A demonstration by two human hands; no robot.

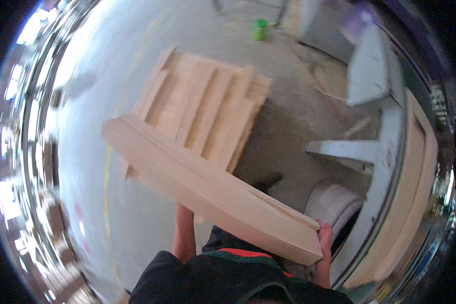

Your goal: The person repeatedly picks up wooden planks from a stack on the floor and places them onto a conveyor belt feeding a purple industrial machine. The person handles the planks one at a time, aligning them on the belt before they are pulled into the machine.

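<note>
A long bundle of pale wooden boards [213, 195] lies slantwise across my front, its far end up to the left and its near end down to the right. My right hand [325, 235] is closed around the near right end, with its fingers at the edge. Under the middle of the bundle goes my left forearm [184, 233]; the boards hide that hand and its fingers, while the arm bears them from below. Just beyond, a pile of similar wooden boards [195, 91] sits low over the floor, partly covered by the bundle.
At my right runs a grey metal machine frame [390, 137] with a wooden panel [415, 177] along it. A curved pale object [334, 202] stands beneath. A green container [260, 29] is on the floor far ahead. A yellow line [106, 187] marks the floor on the left.
</note>
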